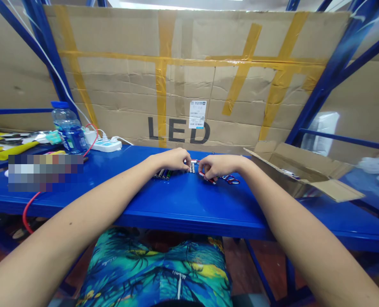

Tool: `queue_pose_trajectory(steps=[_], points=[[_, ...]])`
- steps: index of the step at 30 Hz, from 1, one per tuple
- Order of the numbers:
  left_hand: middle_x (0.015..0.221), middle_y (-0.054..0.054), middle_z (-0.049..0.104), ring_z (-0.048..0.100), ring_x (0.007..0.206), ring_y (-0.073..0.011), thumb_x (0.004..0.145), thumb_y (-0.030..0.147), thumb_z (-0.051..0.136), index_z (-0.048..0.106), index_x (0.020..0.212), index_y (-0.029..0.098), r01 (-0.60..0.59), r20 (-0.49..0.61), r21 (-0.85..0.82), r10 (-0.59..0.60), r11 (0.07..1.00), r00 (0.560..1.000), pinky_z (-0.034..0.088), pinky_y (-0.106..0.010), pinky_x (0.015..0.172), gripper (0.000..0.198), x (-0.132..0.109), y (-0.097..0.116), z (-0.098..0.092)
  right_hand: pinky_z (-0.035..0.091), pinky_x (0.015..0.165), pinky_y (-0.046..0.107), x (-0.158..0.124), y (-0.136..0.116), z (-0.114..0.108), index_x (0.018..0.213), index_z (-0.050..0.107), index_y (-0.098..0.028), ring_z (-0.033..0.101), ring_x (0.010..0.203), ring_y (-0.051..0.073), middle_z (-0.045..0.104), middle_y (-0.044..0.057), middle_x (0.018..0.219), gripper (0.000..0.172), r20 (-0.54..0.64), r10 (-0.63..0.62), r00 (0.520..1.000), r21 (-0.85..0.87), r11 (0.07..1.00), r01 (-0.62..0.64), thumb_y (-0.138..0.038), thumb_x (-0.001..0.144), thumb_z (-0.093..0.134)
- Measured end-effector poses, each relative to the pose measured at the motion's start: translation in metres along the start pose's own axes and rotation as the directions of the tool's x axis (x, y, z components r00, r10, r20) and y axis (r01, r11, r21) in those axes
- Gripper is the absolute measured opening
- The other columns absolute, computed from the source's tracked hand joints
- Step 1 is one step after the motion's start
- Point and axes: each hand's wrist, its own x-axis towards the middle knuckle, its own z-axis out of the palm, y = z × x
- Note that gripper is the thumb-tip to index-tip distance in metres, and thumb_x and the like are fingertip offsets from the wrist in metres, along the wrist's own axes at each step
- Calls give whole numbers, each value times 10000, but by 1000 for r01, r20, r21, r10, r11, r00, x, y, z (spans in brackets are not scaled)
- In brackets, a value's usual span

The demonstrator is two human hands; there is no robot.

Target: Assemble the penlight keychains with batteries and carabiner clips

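working at a blue tabletop [183, 200], one person, two bare hands, set near each other but apart, seen from the head.

item: left hand [177, 159], fingers bent downward, fingertips at a cluster of small silver pieces [192, 167]; whether it grips one, cannot tell.

item: right hand [212, 165], thumb and fingers pinched on a slim red piece [209, 178], tilted, its lower end jutting out below the fingers.

item: small silver pieces, set close together on the tabletop, between the two hands.

item: carabiner clip [232, 180], red and silver, lying just beside the right hand, on its outer side.

item: dark slim tubes [163, 174], several, side by side, partly under the left hand.

item: cardboard box [339, 190], flaps open, beyond the right forearm; contents mostly hidden.

item: plastic bottle [68, 134], blue cap, upright at the left, near a white power strip [108, 146].

item: yellow-handled tools [16, 150], a group, far left.

item: large cardboard sheet [125, 94], standing behind the tabletop, with amber tape, black lettering and a white label [197, 114].

item: patterned shorts [157, 268], blue and green, below the table edge.
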Motion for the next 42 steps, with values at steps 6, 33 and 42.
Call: queue_pose_trajectory(steps=[6,33,42], points=[[799,-44,721,605,761,-168,720,260,661,766,882,190,31,34,-27,-30,999,999,390,-263,669,205,-1,2,-2,410,551,267,3,1,3,990,649,-194,634,606,175,701,15,705,275,-6,-38,999,-7,999,38,-215,716,639],[711,-20,674,567,632,-139,683,169,621,715,803,159,135,167,-73,-121,988,979,373,-268,602,153,-9,14,-11,420,526,251,7,-4,4,760,687,-152,562,538,119,677,26,676,105,-214,-91,973,166,978,128,-178,749,586],[907,-72,756,669,827,-164,857,199,545,740,929,158,-141,-521,7,123,990,845,464,-277,742,212,1,14,-7,465,665,286,22,16,2,798,682,-154,594,668,153,671,28,692,81,-545,-85,834,250,933,259,-133,753,618]])
